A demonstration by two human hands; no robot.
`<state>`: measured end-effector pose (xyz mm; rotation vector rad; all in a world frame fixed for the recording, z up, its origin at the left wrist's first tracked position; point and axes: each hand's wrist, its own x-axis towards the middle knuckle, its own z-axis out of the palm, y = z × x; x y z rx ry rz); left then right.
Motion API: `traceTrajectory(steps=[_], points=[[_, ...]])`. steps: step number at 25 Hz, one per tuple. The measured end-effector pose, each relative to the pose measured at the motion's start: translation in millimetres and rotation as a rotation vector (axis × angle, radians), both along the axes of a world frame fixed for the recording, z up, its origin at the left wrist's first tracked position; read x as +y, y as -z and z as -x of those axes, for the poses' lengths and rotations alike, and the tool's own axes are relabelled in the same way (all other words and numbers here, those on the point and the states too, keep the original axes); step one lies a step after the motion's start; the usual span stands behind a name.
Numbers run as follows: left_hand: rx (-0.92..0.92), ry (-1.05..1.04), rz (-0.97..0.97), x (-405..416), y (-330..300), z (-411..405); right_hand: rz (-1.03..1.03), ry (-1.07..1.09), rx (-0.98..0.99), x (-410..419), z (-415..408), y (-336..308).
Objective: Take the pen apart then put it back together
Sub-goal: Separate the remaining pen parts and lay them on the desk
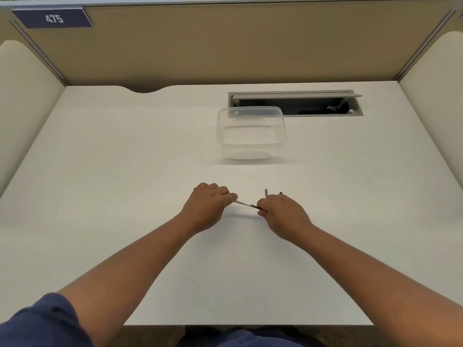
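We are working at a broad white desk [125,196] with a smooth matte top, walled in by tan fabric partitions [225,46] and carrying a blue tag marked 475 [53,18] at the far left. A grey cable hatch [295,103] is sitting open in the desk's far side, and just in front of it a clear, thin-walled plastic container [250,132] with rounded corners is standing, apparently with nothing in it. We are holding the pen [246,204] just above the desk, near its middle, between our 2 hands: our left hand [208,206] is curling closed around one end, and our right hand [283,216] is pinching the dark end between thumb and fingertips. The barrel showing between them is slim and white with small print, running into a black section toward the right. A small dark stick-like piece [266,193] is lying on the desk just beyond our right hand, with another dark bit [280,193] beside it, too small to identify. We are judging that the pen is partly apart, but we cannot tell whether we are dismantling or rebuilding; either way, those loose pieces are yet to go back on.
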<state>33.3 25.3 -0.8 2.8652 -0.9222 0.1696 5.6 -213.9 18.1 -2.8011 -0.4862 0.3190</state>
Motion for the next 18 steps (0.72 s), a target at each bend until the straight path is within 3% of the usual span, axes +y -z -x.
traceTrajectory(steps=[9, 18], points=[[0.179, -0.167, 0.125, 7, 4, 11, -0.204, 0.29, 0.186, -2, -4, 12], [0.565, -0.484, 0.445, -6, 0, 12, -0.276, 0.518, 0.256, 18, -16, 26]])
